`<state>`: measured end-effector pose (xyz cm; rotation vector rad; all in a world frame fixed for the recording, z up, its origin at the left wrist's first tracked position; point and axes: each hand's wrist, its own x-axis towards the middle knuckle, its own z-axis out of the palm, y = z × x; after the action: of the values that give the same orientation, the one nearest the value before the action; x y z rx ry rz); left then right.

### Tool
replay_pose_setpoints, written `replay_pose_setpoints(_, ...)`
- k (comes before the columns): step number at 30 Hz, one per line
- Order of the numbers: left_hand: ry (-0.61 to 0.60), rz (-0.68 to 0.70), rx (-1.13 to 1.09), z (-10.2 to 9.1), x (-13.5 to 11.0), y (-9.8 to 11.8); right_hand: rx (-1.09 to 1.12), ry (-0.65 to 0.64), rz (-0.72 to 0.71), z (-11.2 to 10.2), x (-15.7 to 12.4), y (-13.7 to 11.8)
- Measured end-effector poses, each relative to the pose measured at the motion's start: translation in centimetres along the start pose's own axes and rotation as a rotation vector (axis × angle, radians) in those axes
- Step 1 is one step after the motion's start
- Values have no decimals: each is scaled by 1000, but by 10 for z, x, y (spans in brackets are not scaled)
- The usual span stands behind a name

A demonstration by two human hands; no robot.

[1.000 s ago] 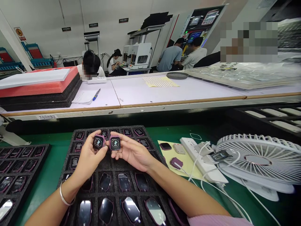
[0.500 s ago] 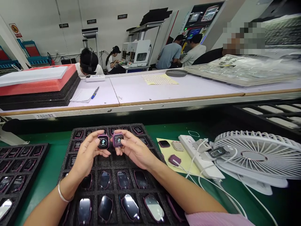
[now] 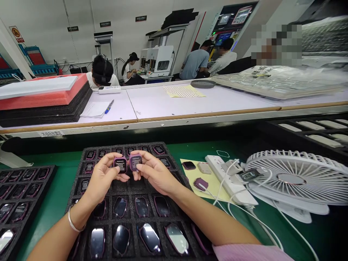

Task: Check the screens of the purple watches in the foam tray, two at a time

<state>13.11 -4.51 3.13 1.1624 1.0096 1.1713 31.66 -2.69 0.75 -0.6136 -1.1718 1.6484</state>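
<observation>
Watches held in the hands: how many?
2. One purple-rimmed watch is in the left hand, a second watch in the right hand, side by side above the black tray. No third shows, though the hands could hide one.

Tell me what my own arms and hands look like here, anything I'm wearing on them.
Your left hand and right hand are ungloved. A slim silver-coloured bangle circles the left wrist; a pink sleeve shows on the right.

Illegible text on 2 watches (image 3: 121, 165), wall signs (image 3: 141, 18), label (image 3: 52, 133)
</observation>
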Motion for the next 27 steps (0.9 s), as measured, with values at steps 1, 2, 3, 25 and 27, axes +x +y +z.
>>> replay_pose_setpoints(1,-1,5,0,0,0,-1,-2,0,-1,0,0,0)
replay_pose_setpoints(2,-3,10,-1,0,0,-1,-3,1,-2,0,0,0)
replay_pose_setpoints(3,-2,12,-1,0,0,-1,-3,1,-4,0,0,0)
replay_pose_setpoints(25,-33,59,-2,0,-1,-2,-79,-32,-52,-2,-3,0)
replay_pose_setpoints(27,-40,80,-5,1,-1,-2,-96,-43,-61,-3,-4,1)
